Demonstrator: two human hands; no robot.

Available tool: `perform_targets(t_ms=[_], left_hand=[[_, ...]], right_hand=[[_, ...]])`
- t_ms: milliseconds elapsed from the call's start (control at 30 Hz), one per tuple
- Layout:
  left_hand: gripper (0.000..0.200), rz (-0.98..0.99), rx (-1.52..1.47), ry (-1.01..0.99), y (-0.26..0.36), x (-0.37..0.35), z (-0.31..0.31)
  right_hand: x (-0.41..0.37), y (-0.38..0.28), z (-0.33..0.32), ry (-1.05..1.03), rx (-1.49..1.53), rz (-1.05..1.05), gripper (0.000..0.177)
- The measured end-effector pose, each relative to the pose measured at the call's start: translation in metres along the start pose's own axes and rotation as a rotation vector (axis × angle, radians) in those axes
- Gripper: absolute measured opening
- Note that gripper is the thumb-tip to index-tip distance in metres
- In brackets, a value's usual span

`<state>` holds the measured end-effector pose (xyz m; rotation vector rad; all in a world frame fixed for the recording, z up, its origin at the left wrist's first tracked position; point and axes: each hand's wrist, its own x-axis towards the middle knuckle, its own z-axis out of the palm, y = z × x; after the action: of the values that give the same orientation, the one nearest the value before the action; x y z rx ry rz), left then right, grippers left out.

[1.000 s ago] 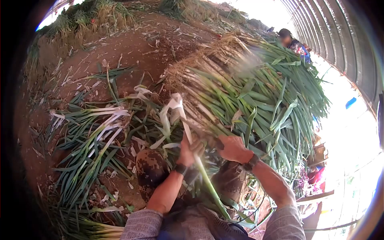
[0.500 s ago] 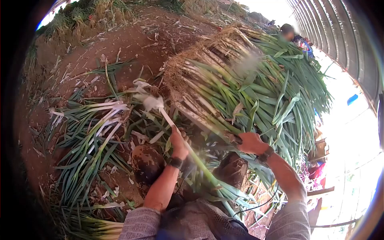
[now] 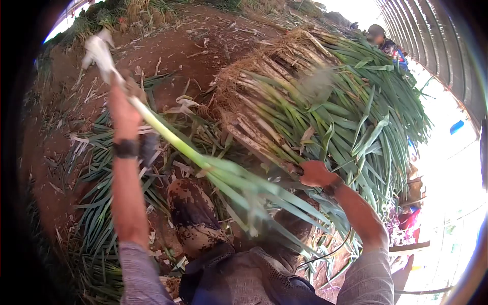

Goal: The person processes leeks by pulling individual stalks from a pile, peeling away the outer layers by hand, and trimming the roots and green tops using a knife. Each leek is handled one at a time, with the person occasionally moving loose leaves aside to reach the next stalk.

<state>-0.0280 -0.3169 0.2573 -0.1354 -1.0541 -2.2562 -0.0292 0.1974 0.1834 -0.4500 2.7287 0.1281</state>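
My left hand (image 3: 125,114), blurred by motion, is wrapped round the pale shank of a leek (image 3: 180,142) at the upper left. White loose skin or roots show at the leek's root end beyond the fist, and its green leaves trail down over my knees. At the lower edge of a big heap of unpeeled leeks (image 3: 284,96), my right hand (image 3: 317,174) is closed. A short dark piece pokes out by its thumb, but what it grips is mostly hidden. Below my left arm lie several leeks (image 3: 99,188), partly covered by it.
Peeled skins and leaf scraps litter the brown soil (image 3: 173,48). A dark cord (image 3: 330,262) hangs by my right forearm. Past the heap sits another person (image 3: 384,43), near the ribbed wall (image 3: 432,46). My knee (image 3: 195,213) in patterned trousers is between my arms.
My left hand has swung up and to the left, carrying the leek, whose leaves now sweep across my knees. My right hand stays closed in nearly the same place beside the heap.
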Motion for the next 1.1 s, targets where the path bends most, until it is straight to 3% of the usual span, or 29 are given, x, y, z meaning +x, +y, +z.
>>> perform_targets(t_ms=[67,100,133,167,200,267,300,333,367,400,433,467,500,533,567,633,667,733,767,900,967,1033,1100], left_hand=[[0.035,0.127,0.252,0.308,0.06,0.036,0.011],[0.034,0.192,0.271,0.203,0.087,0.041,0.013],[0.033,0.329,0.458,0.244,0.107,0.063,0.006],[0.038,0.526,0.804,0.131,0.131,0.095,-0.028],[0.038,0.529,0.812,0.14,0.146,0.121,-0.054],[0.045,0.336,1.886,0.245,0.174,0.161,-0.099],[0.051,0.603,1.935,0.269,0.156,0.169,-0.138],[0.054,0.483,1.99,0.196,0.145,0.169,-0.156],[0.051,0.823,1.943,0.117,0.114,0.17,-0.188],[0.047,0.198,1.803,-0.033,0.102,0.118,-0.13],[0.045,-0.092,1.634,-0.113,0.071,0.091,-0.114],[0.045,-0.168,1.208,-0.16,0.017,0.061,-0.116],[0.043,-0.228,1.109,-0.248,-0.01,0.008,-0.073],[0.043,-0.42,0.966,-0.369,-0.048,-0.019,-0.055],[0.042,-0.513,0.904,-0.374,-0.09,-0.056,-0.039],[0.042,-0.674,0.774,-0.637,-0.121,-0.117,0.017],[0.045,-0.844,0.688,-0.622,-0.134,-0.146,0.043],[0.04,-0.976,0.529,-0.765,-0.183,-0.193,0.061],[0.033,-1.03,0.593,-0.852,-0.207,-0.212,0.065],[0.02,-1.048,0.469,-0.742,-0.265,-0.257,0.061],[0.015,-1.14,0.41,-0.458,-0.288,-0.267,0.052],[0.014,-1.133,0.333,-0.352,-0.302,-0.268,0.053],[0.025,-1.159,0.193,-0.181,-0.306,-0.264,0.06]], right_hand=[[0.014,-0.006,-0.001,-0.001,-0.001,-0.015,0.031],[0.023,-0.007,0.002,-0.001,0.0,-0.023,0.031],[0.034,-0.006,0.007,0.037,-0.001,-0.053,0.031],[0.042,-0.007,0.009,0.074,-0.003,-0.085,0.031],[0.049,-0.011,0.006,0.071,-0.005,-0.097,0.031],[0.061,-0.022,-0.003,0.061,-0.005,-0.088,0.031],[0.064,-0.028,-0.007,0.059,-0.007,-0.101,0.031],[0.067,-0.034,-0.012,0.058,-0.002,-0.101,0.031],[0.072,-0.039,-0.017,0.061,0.006,-0.098,0.032],[0.078,-0.042,-0.02,0.067,0.008,-0.1,0.032],[0.081,-0.045,-0.021,0.052,0.012,-0.109,0.03],[0.083,-0.046,-0.021,0.034,0.012,-0.119,0.028],[0.086,-0.046,-0.02,0.03,0.006,-0.122,0.028],[0.09,-0.047,-0.02,0.023,0.023,-0.123,0.028],[0.092,-0.046,-0.02,0.018,0.039,-0.122,0.029],[0.091,-0.047,-0.023,-0.008,-0.007,-0.124,0.03],[0.09,-0.047,-0.024,-0.029,-0.041,-0.127,0.031],[0.082,-0.045,-0.024,-0.02,-0.061,-0.131,0.031],[0.077,-0.042,-0.024,-0.01,-0.077,-0.137,0.032],[0.045,-0.019,-0.025,-0.098,-0.099,-0.027,0.031],[0.008,-0.006,-0.036,-0.111,-0.104,0.008,0.029],[-0.028,0.014,-0.041,-0.121,-0.107,0.06,0.028],[-0.058,0.024,-0.047,-0.127,-0.111,0.11,0.027]])
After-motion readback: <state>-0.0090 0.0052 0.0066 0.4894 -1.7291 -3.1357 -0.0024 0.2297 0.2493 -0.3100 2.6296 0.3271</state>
